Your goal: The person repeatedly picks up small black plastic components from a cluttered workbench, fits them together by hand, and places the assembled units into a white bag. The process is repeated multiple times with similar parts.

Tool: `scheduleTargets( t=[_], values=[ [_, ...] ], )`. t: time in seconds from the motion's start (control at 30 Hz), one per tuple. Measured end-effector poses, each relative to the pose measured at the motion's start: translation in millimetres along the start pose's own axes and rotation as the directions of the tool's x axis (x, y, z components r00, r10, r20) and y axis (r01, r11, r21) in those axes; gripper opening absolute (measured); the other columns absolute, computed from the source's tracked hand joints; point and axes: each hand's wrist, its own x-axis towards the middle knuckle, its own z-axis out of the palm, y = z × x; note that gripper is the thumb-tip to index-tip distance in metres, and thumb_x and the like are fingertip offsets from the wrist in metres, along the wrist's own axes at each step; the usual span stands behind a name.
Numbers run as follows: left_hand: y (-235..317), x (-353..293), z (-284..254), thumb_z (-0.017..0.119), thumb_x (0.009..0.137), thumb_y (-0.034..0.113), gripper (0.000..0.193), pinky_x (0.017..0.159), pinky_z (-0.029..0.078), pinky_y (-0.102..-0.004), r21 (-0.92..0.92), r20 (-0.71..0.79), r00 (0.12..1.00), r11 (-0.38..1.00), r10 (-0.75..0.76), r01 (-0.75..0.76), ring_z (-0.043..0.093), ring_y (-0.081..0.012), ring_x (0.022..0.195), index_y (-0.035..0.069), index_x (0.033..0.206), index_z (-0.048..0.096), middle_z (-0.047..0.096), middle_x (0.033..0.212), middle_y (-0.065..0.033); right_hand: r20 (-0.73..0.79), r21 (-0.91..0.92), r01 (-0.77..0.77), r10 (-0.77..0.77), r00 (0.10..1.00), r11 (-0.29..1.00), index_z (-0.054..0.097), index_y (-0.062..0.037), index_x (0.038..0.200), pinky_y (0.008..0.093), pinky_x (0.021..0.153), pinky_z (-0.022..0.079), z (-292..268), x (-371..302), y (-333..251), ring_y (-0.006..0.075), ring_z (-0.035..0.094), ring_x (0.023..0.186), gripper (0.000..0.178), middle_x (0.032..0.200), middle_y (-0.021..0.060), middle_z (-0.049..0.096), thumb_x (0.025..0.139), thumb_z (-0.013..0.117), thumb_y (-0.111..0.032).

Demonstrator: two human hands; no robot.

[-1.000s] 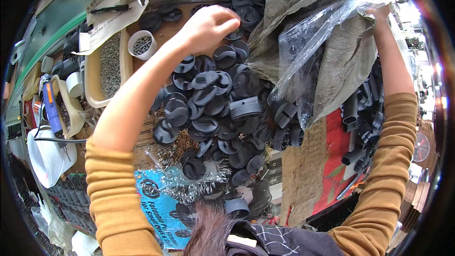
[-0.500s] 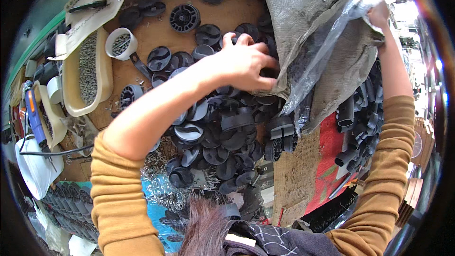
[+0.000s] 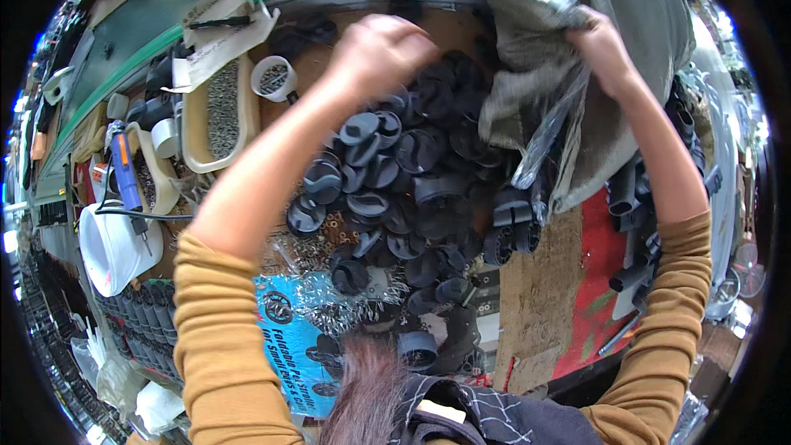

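Observation:
With my right hand (image 3: 601, 43) I grip the gathered edge of a grey woven sack (image 3: 638, 107), fingers wrapped round it. A clear plastic liner (image 3: 548, 136) hangs from the sack's mouth. My left hand (image 3: 383, 51) is over the far side of the board, above a heap of black round plastic parts (image 3: 416, 152) with curved raised ridges. Its fingers look curled but are smeared by motion, and I cannot see whether anything is in them. The sack's mouth lies at the right edge of the heap; what is inside the sack is hidden.
On the left stand a cream tray of screws (image 3: 222, 115), a white cup of screws (image 3: 273, 78), a blue electric screwdriver (image 3: 125, 169) and a white tub (image 3: 115, 247). Loose metal bits (image 3: 338, 305) lie in front of the heap. Black tubes (image 3: 630, 189) are piled at right.
My left hand has moved away from the sack's mouth, toward the far left. My right hand has drawn the sack's edge inward to the left. The whole view has shifted.

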Motion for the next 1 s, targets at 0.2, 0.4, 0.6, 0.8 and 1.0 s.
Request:
scheduleTargets(
  t=[0.2, 0.4, 0.6, 0.8, 1.0],
  values=[
    [-122.2, 26.9, -25.0, 0.055, 0.079, 0.065, 0.060, 0.111, 0.020, -0.0480, 0.462, -0.140, 0.763, 0.640, -0.631, 0.614, 0.031, -0.0340, 0.134, 0.026, 0.125, 0.061, 0.049, 0.138, -0.0114, -0.336, 0.376, -0.122, 0.258, 0.906, 0.919, 0.058, 0.0005, 0.081, 0.0299, 0.065, 0.042, -88.0, 34.4, 35.3, 0.0161, 0.051, 0.067, 0.008, 0.073, 0.0048, 0.054, 0.075, 0.058, -0.005],
    [-32.4, -58.9, -18.8, 0.069, 0.075, 0.041, 0.034, 0.104, 0.032, -0.0484, 0.366, 0.425, 0.854, 0.920, -0.299, 0.139, 0.039, -0.0275, 0.126, 0.017, 0.100, 0.071, 0.060, 0.118, -0.0086, -0.441, 0.492, -0.099, 0.346, 0.828, 0.865, 0.056, -0.0015, 0.075, 0.0317, 0.062, 0.043, -98.9, 47.8, 67.4, 0.0170, 0.050, 0.066, 0.006, 0.072, 0.0055, 0.053, 0.075, 0.060, -0.006],
    [-44.9, 20.2, -1.2, 0.058, 0.082, 0.050, 0.045, 0.089, 0.047, -0.0353, 0.048, 0.221, 0.973, 0.997, -0.065, 0.056, 0.063, -0.0246, 0.098, 0.010, 0.100, 0.070, 0.067, 0.103, -0.0109, -0.376, 0.651, -0.051, 0.380, 0.845, 0.757, 0.060, -0.0004, 0.083, 0.0315, 0.068, 0.047, -102.0, 67.1, 64.8, 0.0169, 0.055, 0.072, 0.008, 0.076, 0.0076, 0.058, 0.078, 0.061, -0.006],
    [-48.1, 107.1, 119.4, 0.055, 0.076, 0.071, 0.071, 0.109, 0.029, -0.0505, 0.018, 0.017, 0.981, 0.981, -0.192, 0.192, 0.039, -0.0373, 0.131, 0.029, 0.134, 0.052, 0.044, 0.139, -0.0184, -0.420, 0.596, 0.034, 0.276, 0.865, 0.802, 0.061, -0.0006, 0.087, 0.0317, 0.071, 0.047, -124.6, 70.4, 38.1, 0.0178, 0.056, 0.076, 0.011, 0.080, 0.0087, 0.059, 0.078, 0.062, -0.008],
    [17.7, 94.6, 166.6, 0.059, 0.076, 0.063, 0.059, 0.103, 0.022, -0.0693, 0.417, 0.418, 0.904, 0.904, -0.094, -0.099, 0.025, -0.0415, 0.137, 0.035, 0.128, 0.056, 0.033, 0.148, -0.0110, -0.395, 0.574, 0.003, 0.274, 0.877, 0.819, 0.061, -0.0007, 0.091, 0.0320, 0.074, 0.047, -109.3, 59.5, 45.0, 0.0188, 0.056, 0.080, 0.015, 0.085, 0.0099, 0.060, 0.079, 0.063, -0.009]
  ],
)
